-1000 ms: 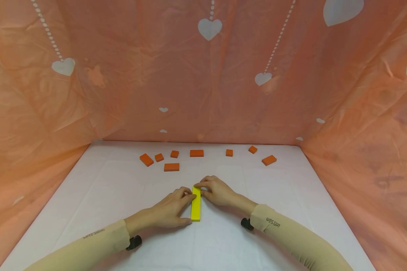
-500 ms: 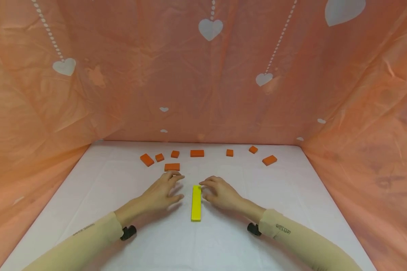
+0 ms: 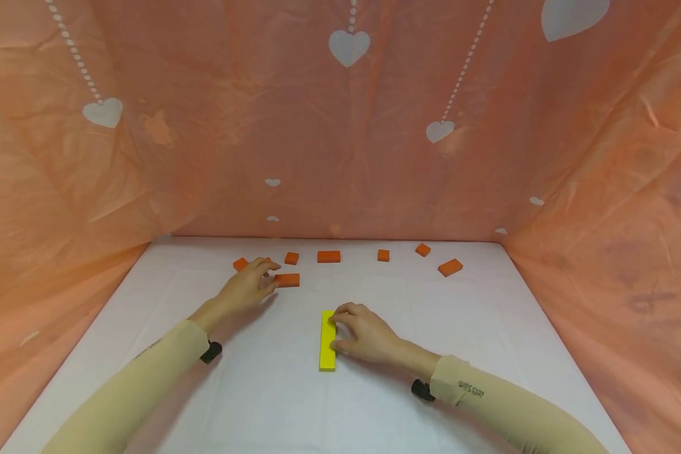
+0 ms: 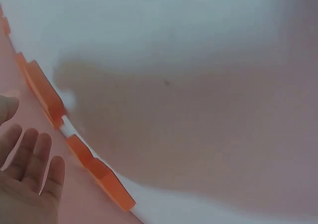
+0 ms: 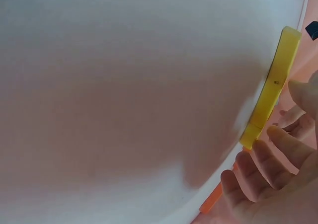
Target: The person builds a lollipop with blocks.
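Observation:
A long yellow block [image 3: 327, 353] lies lengthwise in the middle of the white table, also plain in the right wrist view [image 5: 271, 92]. My right hand [image 3: 369, 334] is at its right side, with loosely bent fingertips over its right edge and no grip around it. Farther back on the left, my left hand [image 3: 244, 289] hovers with fingers spread and loosely bent. Its thumb and fingertips are right by the left end of an orange rectangular block [image 3: 288, 280]. This hand partly covers two other orange blocks behind it. In the left wrist view its fingers [image 4: 37, 159] hold nothing.
Along the back of the table [image 3: 408, 378] lie more orange blocks: a small one [image 3: 292, 258], a rectangular one [image 3: 329, 256], two small ones to the right [image 3: 383, 255] and a rectangular one at far right [image 3: 451, 267]. An orange curtain [image 3: 340, 157] encloses the back and sides.
My left hand has left the yellow block and moved back and left to the orange blocks. My right hand shifted slightly toward me along the yellow block, which stays in place.

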Available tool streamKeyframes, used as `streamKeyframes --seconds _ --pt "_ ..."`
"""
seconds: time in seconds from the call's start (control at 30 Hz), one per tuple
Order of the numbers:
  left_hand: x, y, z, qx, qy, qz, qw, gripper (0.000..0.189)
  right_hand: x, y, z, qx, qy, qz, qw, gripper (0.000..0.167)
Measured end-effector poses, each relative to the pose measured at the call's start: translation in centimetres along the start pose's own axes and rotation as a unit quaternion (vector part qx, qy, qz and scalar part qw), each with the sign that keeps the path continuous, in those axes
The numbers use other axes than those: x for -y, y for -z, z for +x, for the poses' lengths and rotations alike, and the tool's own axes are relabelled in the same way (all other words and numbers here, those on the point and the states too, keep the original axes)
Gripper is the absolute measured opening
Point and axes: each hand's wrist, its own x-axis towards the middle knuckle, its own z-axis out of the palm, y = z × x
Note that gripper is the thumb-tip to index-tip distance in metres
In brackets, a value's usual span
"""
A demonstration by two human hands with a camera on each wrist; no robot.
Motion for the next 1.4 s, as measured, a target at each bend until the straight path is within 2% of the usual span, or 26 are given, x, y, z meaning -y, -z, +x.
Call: streamKeyframes --seconds 0.2,0.4,1.03,1.23,1.4 --pt "0.9 -0.4 0.9 0.021 -0.007 0.000 0.9998 0.035 -0.2 -0.4 0.0 0.001 0.002 -0.022 0.9998 0.043" --pt "1.2 -0.8 1.5 0.028 -0.039 0.009 0.9988 0.026 0.0 -0.3 -0.2 0.000 0.002 -0.026 0.9996 0.043" --pt "1.7 -1.7 1.7 0.002 -0.057 -0.008 0.9983 0.020 -0.2 -0.5 -0.2 -0.004 0.010 -0.042 0.9990 0.044" --pt "0.7 -1.6 1.7 -0.014 -0.062 -0.025 0.9977 0.019 -0.3 -0.5 -0.2 -0.005 0.014 -0.046 0.9988 0.044" --pt "-1.3 -1.6 1.9 -0.001 -0.043 -0.045 0.9980 0.022 -0.2 -0.6 -0.2 -0.007 0.013 -0.049 0.9987 0.044"
